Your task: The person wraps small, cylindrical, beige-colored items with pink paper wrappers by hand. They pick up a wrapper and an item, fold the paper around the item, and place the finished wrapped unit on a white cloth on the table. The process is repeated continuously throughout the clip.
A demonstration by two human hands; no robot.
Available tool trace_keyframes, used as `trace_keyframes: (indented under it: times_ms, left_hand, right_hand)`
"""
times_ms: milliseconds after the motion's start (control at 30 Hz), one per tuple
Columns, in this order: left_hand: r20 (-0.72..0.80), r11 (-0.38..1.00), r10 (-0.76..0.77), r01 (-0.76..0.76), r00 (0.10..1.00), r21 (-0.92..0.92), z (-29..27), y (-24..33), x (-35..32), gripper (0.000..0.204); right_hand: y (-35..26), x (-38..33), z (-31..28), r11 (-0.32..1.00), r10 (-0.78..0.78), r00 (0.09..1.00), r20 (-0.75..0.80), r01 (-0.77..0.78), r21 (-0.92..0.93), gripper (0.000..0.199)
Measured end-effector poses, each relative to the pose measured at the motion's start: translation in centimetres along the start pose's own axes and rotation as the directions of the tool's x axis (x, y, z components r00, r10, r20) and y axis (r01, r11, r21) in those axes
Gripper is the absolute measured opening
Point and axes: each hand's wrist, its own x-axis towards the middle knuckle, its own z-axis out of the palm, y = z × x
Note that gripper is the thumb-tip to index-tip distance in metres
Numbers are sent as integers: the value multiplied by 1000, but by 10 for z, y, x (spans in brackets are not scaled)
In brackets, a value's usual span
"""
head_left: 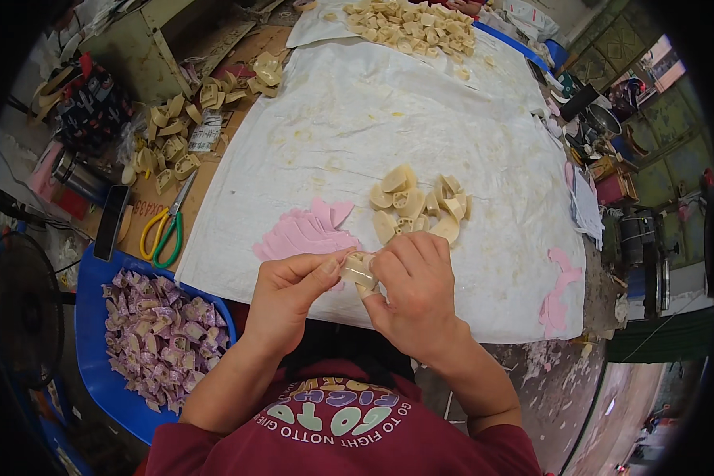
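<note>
Both hands pinch one small cream moulded plastic piece [359, 270] just above the near worktop edge
Left hand [289, 293] and right hand [415, 289] grip it closed; best held steady over the white sheet [357, 119], near the pink foam cut-outs [305, 232] and cream pile [417, 205]

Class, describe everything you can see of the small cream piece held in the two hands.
The small cream piece looks like moulded plastic, pale beige, blocky, with a hollow or ribbed face; its details are too small to tell. The left hand pinches it with the thumb, and the right hand grips it from the other side. It is held above the near edge of the white sheet, beside pink cut-outs.
</note>
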Motion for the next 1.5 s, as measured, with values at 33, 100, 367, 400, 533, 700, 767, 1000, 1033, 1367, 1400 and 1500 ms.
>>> trace_keyframes:
  times_ms: [33,100,367,400,533,700,767,1000,1033,1367,1400,1500]
  left_hand:
    - [-12,996,17,-16,1000,88,2,-1,-1,26]
    - [4,924,154,-145,988,354,7,-1,-1,26]
    - [231,992,-120,110,966,59,-16,17,18,30]
    - [259,994,-110,102,960,47,-15,19,19,35]
    - [375,970,-74,-21,924,243,-13,33,20,49]
    - [438,659,-58,-295,897,692,-1,46,23,51]
    - [396,746,-174,-142,902,650,-3,47,26,44]
    - [297,999,20,-5,955,-51,-17,7,25,22]
    - [325,998,44,-30,945,-49,-20,6,25,21]
    - [317,739,445,-543,837,397,-9,6,26,6]
    - [363,783,402,-521,840,339,-13,6,28,6]
    - [362,581,517,-629,776,517,-10,6,25,5]
  right_hand:
    - [-1,0,1,1000,1,1000,2,-1,-1,28]
    - [4,-2,11,1000,0,1000,9,0,-25,28]
    - [23,-12,5,986,-65,997,-35,70,153,29]
    - [23,-12,4,984,-75,997,-30,79,157,30]
    - [23,-7,8,969,-166,984,-62,175,177,28]
    - [25,-13,16,960,-146,989,-5,143,239,29]
    - [29,-17,21,940,-43,999,33,29,339,27]
    - [22,-20,25,442,439,852,285,-480,758,21]
    - [23,-20,24,398,455,838,302,-495,772,21]
    - [12,-13,26,490,540,791,288,-574,657,17]
    - [10,-13,23,492,530,785,321,-593,638,17]
    - [12,-14,24,537,500,800,333,-588,605,17]
